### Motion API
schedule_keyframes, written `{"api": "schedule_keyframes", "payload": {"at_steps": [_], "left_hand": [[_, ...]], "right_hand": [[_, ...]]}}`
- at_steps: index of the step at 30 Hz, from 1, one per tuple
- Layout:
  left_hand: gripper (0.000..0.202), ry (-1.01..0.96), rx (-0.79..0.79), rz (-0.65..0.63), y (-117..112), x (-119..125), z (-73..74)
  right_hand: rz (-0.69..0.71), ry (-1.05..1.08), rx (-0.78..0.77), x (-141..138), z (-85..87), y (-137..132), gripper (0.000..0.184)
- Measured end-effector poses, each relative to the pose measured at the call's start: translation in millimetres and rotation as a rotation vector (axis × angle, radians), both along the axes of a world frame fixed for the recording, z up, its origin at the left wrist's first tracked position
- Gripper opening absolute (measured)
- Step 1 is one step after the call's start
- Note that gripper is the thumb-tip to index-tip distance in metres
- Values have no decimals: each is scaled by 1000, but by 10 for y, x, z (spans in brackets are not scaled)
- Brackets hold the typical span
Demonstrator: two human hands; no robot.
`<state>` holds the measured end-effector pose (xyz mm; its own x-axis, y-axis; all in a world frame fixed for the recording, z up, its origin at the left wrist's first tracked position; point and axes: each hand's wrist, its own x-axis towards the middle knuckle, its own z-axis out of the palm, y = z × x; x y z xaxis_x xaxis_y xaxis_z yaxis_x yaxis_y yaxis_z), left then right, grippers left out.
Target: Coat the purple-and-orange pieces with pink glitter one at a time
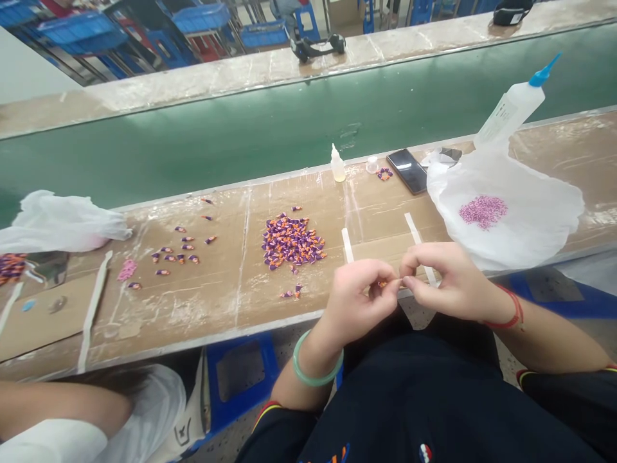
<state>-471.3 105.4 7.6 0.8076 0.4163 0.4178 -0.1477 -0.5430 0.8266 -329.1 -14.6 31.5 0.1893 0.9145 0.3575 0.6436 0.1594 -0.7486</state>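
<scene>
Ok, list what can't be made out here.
All in the head view:
Small orange piece: mostly hidden by the left hand.
Whether the right hand grips anything: too small to tell at the fingertips.
Print on the large bottle: too small and blurred.
That bottle's base: hidden by white plastic.
Co-worker's arm: cut off by the left edge.

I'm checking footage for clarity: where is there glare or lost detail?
Head view: pale glare streaks the table, and a soft sheen lies on the green strip; head view, at the left hand: the orange piece is too small to make out clearly.
</scene>
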Motion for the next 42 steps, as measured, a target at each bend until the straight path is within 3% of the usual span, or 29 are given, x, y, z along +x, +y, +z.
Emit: {"api": "schedule_keyframes", "payload": {"at_steps": [5,10,15,20,25,31,35,39,42], "left_hand": [[15,10,-42,-53,60,-22,12],[14,7,-410,-71,183,-149,-128],[24,68,-632,32,276,-366,-441],[21,210,-754,51,210,-504,-703],[19,237,-819,45,165,-523,-759],[18,209,-847,55,188,-507,-751],[22,137,-926,26,178,-480,-729],[28,6,-1032,-47,153,-421,-633],[29,-76,-1083,-70,116,-369,-523]], "right_hand": [[52,56,-48,-12,-26,44,13],[115,102,-91,38,-58,96,13],[118,-263,-197,191,-218,151,16],[221,-678,-484,259,-376,276,19],[276,-891,-642,176,-307,449,14],[314,-981,-715,116,-251,555,16],[254,-831,-591,158,-183,504,20],[206,-340,-377,147,-52,391,18],[197,-7,-349,66,28,306,16]]}}
